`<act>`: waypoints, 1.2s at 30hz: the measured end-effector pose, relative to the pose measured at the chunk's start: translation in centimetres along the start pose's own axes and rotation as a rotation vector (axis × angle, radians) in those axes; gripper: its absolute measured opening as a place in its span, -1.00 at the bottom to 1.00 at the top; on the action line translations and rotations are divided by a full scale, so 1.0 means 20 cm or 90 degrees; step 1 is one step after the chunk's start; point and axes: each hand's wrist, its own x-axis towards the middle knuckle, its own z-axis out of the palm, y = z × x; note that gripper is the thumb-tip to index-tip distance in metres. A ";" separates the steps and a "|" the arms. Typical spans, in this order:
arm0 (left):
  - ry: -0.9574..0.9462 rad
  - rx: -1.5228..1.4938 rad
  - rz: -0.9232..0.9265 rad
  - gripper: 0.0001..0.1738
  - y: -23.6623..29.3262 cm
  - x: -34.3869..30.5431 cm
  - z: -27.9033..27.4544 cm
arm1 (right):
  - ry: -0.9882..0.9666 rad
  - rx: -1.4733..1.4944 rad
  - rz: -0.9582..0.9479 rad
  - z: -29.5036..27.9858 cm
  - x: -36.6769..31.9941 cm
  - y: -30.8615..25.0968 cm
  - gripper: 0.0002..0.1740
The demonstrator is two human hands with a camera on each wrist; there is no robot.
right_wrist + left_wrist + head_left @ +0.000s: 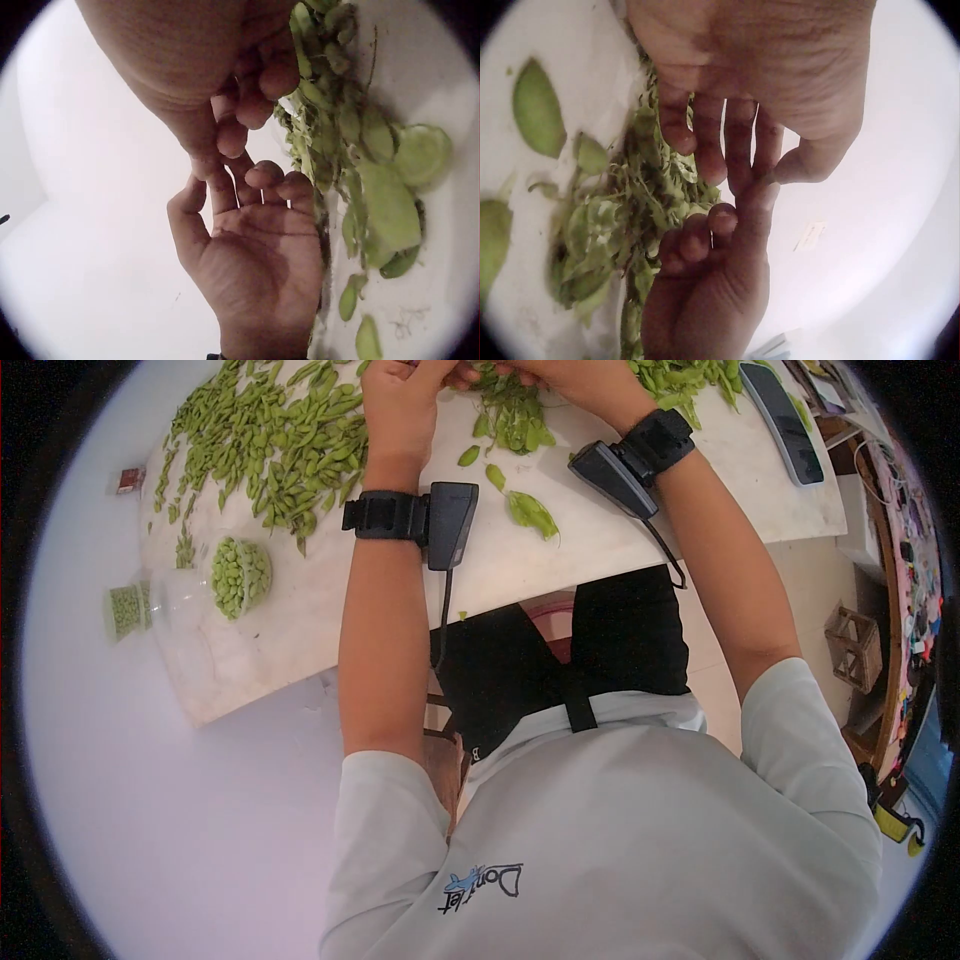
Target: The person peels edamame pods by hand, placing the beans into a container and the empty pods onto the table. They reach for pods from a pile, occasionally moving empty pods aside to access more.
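At the top edge of the head view my left hand (400,405) and right hand (600,385) meet over the white table (370,610). The left wrist view has the left hand (757,52) with fingers loosely extended, its thumb and index fingertips touching the right thumb. In the right wrist view several fingers of the right hand (187,60) are bent inward. I cannot tell whether something tiny sits between the meeting fingertips. Just beyond and below them lies a heap of opened green bean pods (515,420), flattened and pale. A few single pods (530,515) lie nearer the body.
A large pile of full pods (310,450) covers the table's left side. Shelled beans fill a clear container (240,580) near the left edge; more beans (125,610) show beyond it. Further pods (685,380) and a phone (780,422) lie to the right.
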 end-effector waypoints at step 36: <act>-0.028 -0.023 0.012 -0.70 -0.03 0.01 -0.03 | 0.010 -0.030 -0.017 -0.01 -0.01 -0.01 -0.84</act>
